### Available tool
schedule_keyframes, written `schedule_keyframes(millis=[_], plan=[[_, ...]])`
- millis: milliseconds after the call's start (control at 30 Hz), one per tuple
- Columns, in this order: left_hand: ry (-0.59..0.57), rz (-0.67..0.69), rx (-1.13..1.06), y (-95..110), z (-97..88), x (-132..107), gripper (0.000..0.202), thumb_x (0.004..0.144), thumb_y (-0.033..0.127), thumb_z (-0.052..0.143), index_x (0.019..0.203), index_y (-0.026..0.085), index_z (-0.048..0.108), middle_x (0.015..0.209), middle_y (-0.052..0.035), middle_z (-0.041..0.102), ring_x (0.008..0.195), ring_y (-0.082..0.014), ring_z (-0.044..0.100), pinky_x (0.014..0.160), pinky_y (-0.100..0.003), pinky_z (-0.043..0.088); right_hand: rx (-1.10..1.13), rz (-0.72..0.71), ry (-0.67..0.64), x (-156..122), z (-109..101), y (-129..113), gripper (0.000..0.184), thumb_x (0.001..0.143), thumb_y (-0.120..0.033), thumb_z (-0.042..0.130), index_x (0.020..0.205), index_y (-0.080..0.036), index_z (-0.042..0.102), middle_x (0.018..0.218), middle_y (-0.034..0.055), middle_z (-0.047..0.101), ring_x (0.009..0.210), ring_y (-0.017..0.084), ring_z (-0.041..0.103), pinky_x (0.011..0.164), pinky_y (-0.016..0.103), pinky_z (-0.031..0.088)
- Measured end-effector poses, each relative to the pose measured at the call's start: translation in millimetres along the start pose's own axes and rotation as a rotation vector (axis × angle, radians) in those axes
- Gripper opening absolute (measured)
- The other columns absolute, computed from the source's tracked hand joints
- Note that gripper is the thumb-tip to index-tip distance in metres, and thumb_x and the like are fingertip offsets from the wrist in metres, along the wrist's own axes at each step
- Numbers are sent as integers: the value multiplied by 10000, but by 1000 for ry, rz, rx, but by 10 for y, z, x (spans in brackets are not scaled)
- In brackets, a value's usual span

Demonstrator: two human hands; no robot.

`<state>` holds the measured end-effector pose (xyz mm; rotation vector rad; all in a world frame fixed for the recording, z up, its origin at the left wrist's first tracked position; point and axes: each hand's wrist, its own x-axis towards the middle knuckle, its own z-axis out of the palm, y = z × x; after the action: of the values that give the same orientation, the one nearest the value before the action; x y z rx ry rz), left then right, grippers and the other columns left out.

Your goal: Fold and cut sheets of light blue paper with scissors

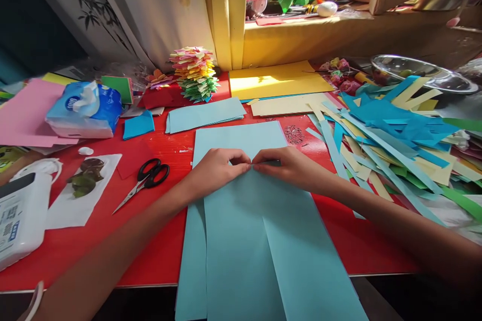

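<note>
Both hands meet at the middle of a light blue sheet of paper, which lies over more light blue paper on the red table. My left hand pinches the sheet's far edge between thumb and fingers. Right beside it, my right hand pinches the same edge, fingertips almost touching the left ones. A slit or edge runs down the sheet below the hands toward me. Left of my left hand lie black-handled scissors, their blades pointing toward me.
Paper strips pile up on the right near a metal bowl. Behind the hands lie folded blue paper, cream paper and yellow paper. A tissue pack and white device stand left.
</note>
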<state>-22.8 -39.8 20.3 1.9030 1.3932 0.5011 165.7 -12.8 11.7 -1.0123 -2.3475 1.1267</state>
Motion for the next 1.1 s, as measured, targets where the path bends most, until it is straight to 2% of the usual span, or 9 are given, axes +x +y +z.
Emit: schedule_keyframes(millis=[200, 467, 700, 967, 1033, 1100], plan=[[8, 15, -90, 20, 22, -14, 177, 762, 288, 471, 783, 219, 633, 728, 39, 602, 701, -118, 538, 604, -198, 388, -67, -7, 35, -31, 32, -18, 234, 826, -248, 418, 873, -195, 641, 809, 7, 665, 681, 120, 565, 560, 210, 387], [-2, -75, -207, 15, 45, -20, 159, 725, 253, 477, 752, 210, 627, 690, 39, 595, 656, -116, 536, 570, -204, 388, -183, -134, 123, -57, 105, -35, 199, 821, -186, 448, 875, -176, 640, 796, 19, 661, 655, 107, 563, 575, 201, 392], [-14, -138, -300, 3, 49, -24, 166, 697, 266, 487, 724, 201, 637, 664, 34, 591, 645, -127, 535, 564, -215, 405, -349, -197, 157, -67, 131, -27, 211, 849, -233, 431, 881, -195, 635, 759, 35, 638, 669, 134, 554, 623, 238, 388], [-33, -148, -286, 29, 28, -22, 168, 711, 284, 484, 727, 197, 627, 687, 28, 609, 644, -131, 551, 567, -223, 417, -459, -285, 147, -57, 123, 22, 248, 884, -252, 376, 895, -207, 620, 741, 26, 638, 669, 146, 546, 705, 286, 388], [-41, -138, -248, 1, 4, -8, 183, 725, 324, 498, 766, 204, 630, 740, 22, 633, 681, -139, 568, 589, -229, 423, -470, -254, 155, -43, 104, 31, 255, 890, -269, 372, 894, -207, 619, 757, 28, 643, 684, 150, 556, 721, 295, 396], [-14, -127, -190, -48, -19, 14, 213, 733, 369, 510, 810, 212, 633, 776, 14, 645, 712, -147, 573, 604, -234, 423, -501, -200, 216, -31, 90, 41, 252, 888, -272, 377, 944, -195, 611, 853, 50, 650, 777, 175, 573, 760, 323, 406]])
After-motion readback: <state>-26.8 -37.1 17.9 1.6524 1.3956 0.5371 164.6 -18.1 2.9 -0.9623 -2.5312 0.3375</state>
